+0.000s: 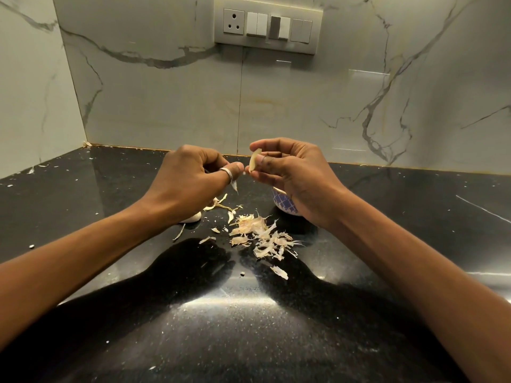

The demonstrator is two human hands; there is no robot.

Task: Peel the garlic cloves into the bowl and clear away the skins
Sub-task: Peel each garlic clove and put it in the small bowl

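Bowl contents hidden; right hand pinches clove, left hand skin.

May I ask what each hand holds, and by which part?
Right hand pinches a garlic clove across its middle; left hand seems to pinch a skin strip by its top.

The kitchen was rather dim, with a yellowish-green cast. Light came from above. Under both forearms wide dark shapes lay on the glossy black desk, and I could not tell whether they were shadow or reflection. A white glare patch shone between them near the bottom. Thin bright streaks reflected on the marble wall at the right. The centre was sharp, including the garlic skins. The wide lens bent the desk's rear edge and stretched the forearms toward the lower corners.
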